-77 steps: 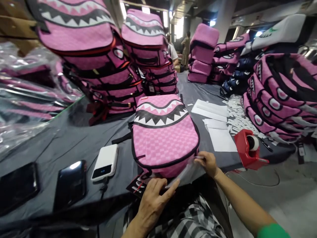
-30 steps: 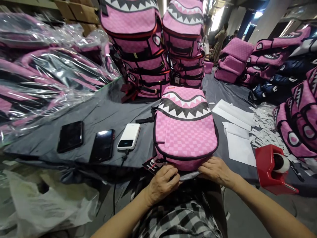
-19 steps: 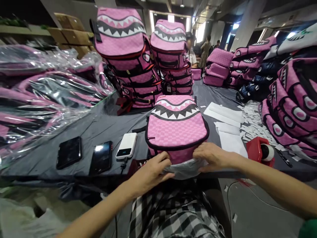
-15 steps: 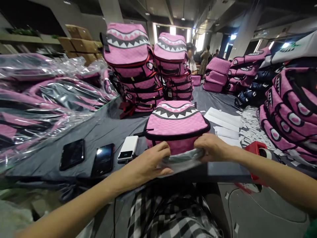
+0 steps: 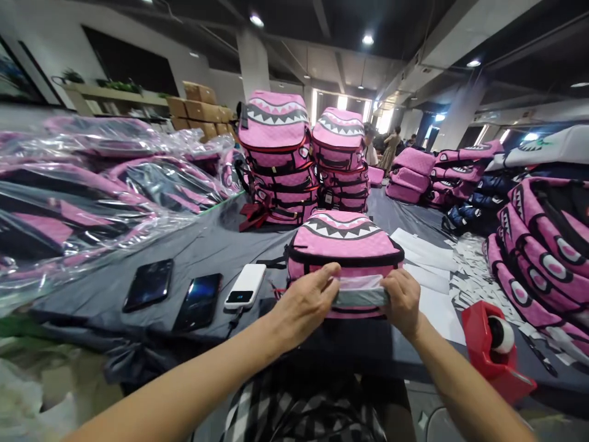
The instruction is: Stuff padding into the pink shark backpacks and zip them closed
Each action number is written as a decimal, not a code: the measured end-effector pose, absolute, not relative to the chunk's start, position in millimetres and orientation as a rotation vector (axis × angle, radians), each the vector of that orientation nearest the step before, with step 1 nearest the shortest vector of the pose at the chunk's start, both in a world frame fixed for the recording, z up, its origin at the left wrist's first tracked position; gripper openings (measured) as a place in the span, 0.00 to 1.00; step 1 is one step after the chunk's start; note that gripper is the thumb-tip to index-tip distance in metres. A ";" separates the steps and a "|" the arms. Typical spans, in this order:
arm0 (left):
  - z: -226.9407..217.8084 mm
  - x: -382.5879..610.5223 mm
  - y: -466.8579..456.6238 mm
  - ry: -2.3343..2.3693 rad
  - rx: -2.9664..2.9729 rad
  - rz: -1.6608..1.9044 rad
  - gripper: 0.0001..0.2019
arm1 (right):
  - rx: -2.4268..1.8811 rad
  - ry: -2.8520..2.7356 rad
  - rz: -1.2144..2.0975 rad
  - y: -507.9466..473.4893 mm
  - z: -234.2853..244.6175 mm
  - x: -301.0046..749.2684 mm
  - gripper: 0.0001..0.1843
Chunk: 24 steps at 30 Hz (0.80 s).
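A pink backpack (image 5: 340, 242) with a shark-mouth print lies on the dark-covered table in front of me. Across its near side stretches a band of translucent plastic film (image 5: 361, 296), pulled fairly flat between my two hands. My left hand (image 5: 313, 301) pinches the left end of the film, thumb underneath and fingers on top. At the other end, my right hand (image 5: 402, 298) grips the film with curled fingers, close against the bag's right corner. The part of the bag's near face behind the film and my fingers is partly hidden.
Two phones (image 5: 148, 284) and a white power bank (image 5: 245, 286) lie at left. Stacked pink backpacks (image 5: 276, 153) stand behind. Plastic-wrapped bags (image 5: 83, 196) fill the left side. White sheets (image 5: 427, 276), a red tape dispenser (image 5: 492, 353) and more bags (image 5: 538, 245) are at right.
The view has tilted up and turned slightly left. My hands have raised the film from below the bag's near edge up against its near side, pulling it straighter.
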<state>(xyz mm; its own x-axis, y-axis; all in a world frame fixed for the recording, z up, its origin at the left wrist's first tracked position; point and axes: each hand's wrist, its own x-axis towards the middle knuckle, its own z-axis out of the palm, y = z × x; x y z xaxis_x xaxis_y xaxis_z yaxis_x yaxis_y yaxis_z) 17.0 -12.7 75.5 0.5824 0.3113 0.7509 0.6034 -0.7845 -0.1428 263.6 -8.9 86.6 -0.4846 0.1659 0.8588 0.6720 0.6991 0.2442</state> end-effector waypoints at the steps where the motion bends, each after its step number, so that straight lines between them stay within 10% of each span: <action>1: 71.2 18.0 -16.5 -0.737 -2.509 -1.022 0.13 | -0.683 -1.964 -0.708 -9.3 81.3 262.3 0.12; 24: -32.7 14.5 -26.2 -0.833 -2.101 -1.227 0.10 | -0.596 -2.265 -0.578 -32.0 -21.2 268.6 0.11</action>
<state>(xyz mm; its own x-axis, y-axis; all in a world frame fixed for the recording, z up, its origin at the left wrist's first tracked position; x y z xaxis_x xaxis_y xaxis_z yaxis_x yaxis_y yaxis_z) 14.5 -26.2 -32.7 0.3875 0.2298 0.8927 0.7450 -0.6485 -0.1565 268.6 -32.0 -21.2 -0.6391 0.2448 0.7291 0.5645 0.7932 0.2285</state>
